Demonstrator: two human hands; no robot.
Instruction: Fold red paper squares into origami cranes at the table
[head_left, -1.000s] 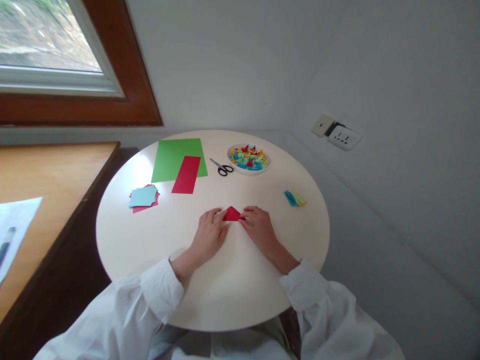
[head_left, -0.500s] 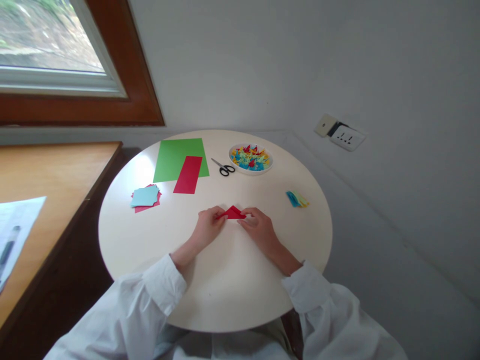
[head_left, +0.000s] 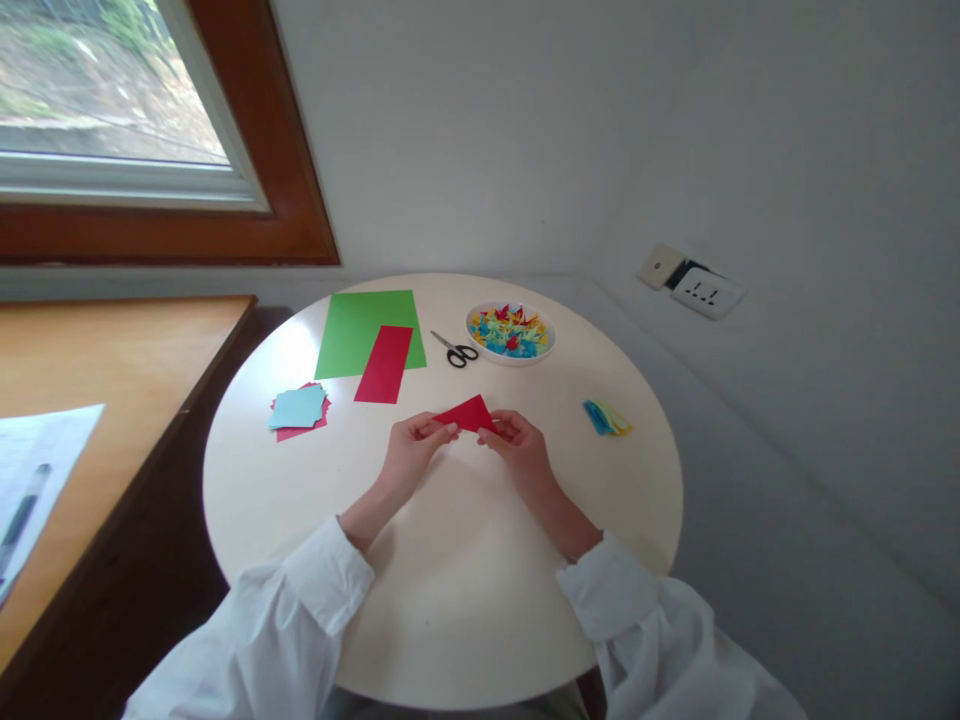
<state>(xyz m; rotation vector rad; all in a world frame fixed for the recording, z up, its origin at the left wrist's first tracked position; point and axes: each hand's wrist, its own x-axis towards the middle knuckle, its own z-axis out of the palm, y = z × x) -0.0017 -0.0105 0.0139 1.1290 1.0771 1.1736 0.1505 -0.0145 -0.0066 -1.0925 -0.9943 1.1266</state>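
Note:
A folded piece of red paper [head_left: 469,412] is held up between my two hands, over the middle of the round white table [head_left: 450,620]. My left hand [head_left: 414,448] pinches its left end, with the thumb on the near side. The right corner is gripped by my right hand [head_left: 519,448], fingers curled behind it. Beyond the hands lie black-handled scissors [head_left: 456,350] and a red paper strip [head_left: 384,365], which partly overlaps a green sheet [head_left: 367,310].
A white dish [head_left: 551,345] of small folded colored papers stands at the back. Blue and yellow folded pieces [head_left: 606,417] lie to the right. Left is a stack of light blue and red paper squares [head_left: 298,408]. A wooden desk [head_left: 150,350] adjoins at left.
The red paper has turned from a low, flat-based triangle to a tilted shape showing a broader face. Both hands still hold it. The view has shifted slightly.

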